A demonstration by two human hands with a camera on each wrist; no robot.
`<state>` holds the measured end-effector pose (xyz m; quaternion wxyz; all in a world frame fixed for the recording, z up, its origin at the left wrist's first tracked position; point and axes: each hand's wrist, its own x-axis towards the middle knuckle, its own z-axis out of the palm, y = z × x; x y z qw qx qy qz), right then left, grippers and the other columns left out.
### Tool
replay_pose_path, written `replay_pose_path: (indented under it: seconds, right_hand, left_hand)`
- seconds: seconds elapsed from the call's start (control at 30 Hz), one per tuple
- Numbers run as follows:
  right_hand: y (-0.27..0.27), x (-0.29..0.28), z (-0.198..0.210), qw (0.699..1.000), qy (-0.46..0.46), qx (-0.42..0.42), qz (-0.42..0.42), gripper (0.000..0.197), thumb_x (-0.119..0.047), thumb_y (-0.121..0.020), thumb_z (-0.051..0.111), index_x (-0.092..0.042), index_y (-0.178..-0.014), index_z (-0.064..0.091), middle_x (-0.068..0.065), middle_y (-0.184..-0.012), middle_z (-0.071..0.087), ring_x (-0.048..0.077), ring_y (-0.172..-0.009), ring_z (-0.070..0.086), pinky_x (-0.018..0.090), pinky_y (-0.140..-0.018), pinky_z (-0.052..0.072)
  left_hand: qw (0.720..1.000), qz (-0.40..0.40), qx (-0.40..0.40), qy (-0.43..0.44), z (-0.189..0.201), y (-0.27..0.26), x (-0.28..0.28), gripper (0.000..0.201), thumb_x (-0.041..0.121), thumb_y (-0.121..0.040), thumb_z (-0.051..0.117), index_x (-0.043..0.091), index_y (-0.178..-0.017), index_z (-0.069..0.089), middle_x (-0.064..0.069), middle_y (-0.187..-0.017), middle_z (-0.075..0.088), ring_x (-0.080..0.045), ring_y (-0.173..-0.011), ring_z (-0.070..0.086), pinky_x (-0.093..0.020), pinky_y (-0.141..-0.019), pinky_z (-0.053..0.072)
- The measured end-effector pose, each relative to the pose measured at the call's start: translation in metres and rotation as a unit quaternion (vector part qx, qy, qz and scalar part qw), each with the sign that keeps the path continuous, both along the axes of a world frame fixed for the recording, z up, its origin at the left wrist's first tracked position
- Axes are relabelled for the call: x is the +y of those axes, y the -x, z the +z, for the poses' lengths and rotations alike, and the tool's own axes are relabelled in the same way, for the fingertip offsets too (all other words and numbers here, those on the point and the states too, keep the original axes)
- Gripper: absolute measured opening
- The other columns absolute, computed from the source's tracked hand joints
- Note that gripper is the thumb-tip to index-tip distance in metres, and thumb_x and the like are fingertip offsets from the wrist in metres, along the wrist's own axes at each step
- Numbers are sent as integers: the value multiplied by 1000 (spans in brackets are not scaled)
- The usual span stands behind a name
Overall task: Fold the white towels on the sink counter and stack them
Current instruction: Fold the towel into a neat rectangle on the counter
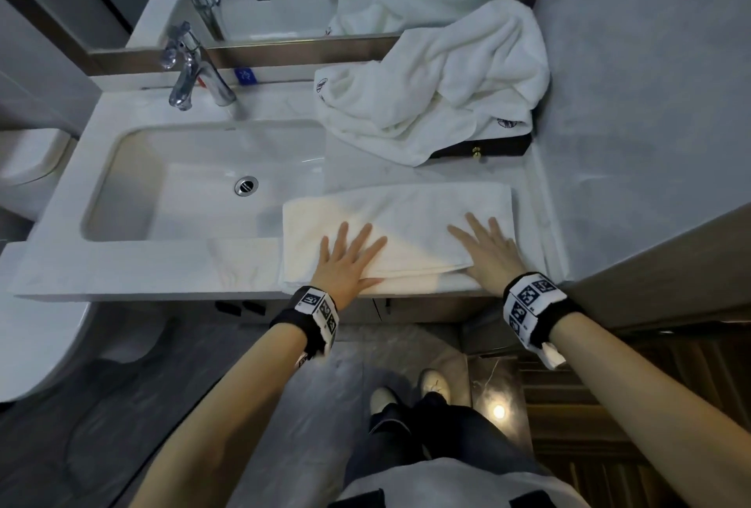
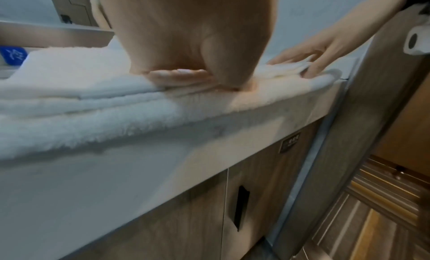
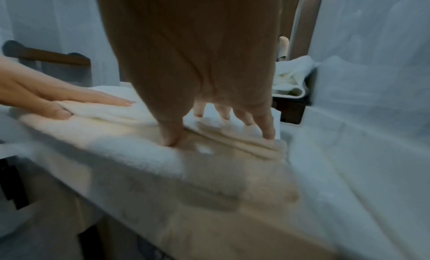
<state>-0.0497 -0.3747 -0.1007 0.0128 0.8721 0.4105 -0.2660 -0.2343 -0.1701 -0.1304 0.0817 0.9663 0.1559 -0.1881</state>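
Note:
A folded white towel [image 1: 406, 219] lies flat along the counter's front edge, right of the sink basin; its layered edge [image 2: 69, 105] shows in the left wrist view. My left hand [image 1: 349, 259] presses flat on its near left part, fingers spread. My right hand [image 1: 489, 247] presses flat on its right end, fingers [image 3: 267, 126] straight. A second white towel [image 1: 439, 92] lies crumpled at the back right, draped over a dark box [image 1: 487, 145]. In the right wrist view the folded towel [image 3: 111, 135] lies under both hands.
The sink basin [image 1: 122, 190] with its drain and a chrome faucet [image 1: 191, 68] take up the left of the counter [image 1: 122, 271]. A mirror runs behind it, and a wall panel [image 1: 650, 101] closes the right side. Cabinet doors [image 2: 242, 199] stand below.

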Motion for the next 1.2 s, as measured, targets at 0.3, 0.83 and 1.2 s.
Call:
replay_pose_path:
  seconds: [0.3,0.83,1.2]
  right_hand:
    - [-36,18,11,980,-174,-85,-55,34,14,-73,52,-10,-97,57,8,-106,56,28,-101,51,31,-81,34]
    - [-6,-17,-8,989,-134,-64,-9,32,-5,-79,62,-12,-108,50,7,-111,52,27,-101,46,35,-86,39]
    - [-4,-18,17,976,-187,-109,25,25,-9,-79,66,-14,-101,57,4,-101,58,25,-96,52,32,-83,36]
  left_hand:
    - [989,-6,-145,-37,25,-32,12,39,-5,-73,59,10,-108,54,-7,-111,56,-29,-107,51,-35,-92,35]
    - [972,-163,-162,43,28,-10,1,33,14,-76,72,5,-105,61,-12,-104,64,-30,-92,61,-37,-79,48]
    - [991,-73,-104,44,6,-57,-52,72,34,-89,58,23,-148,19,-1,-158,16,-23,-147,9,-50,-117,14]
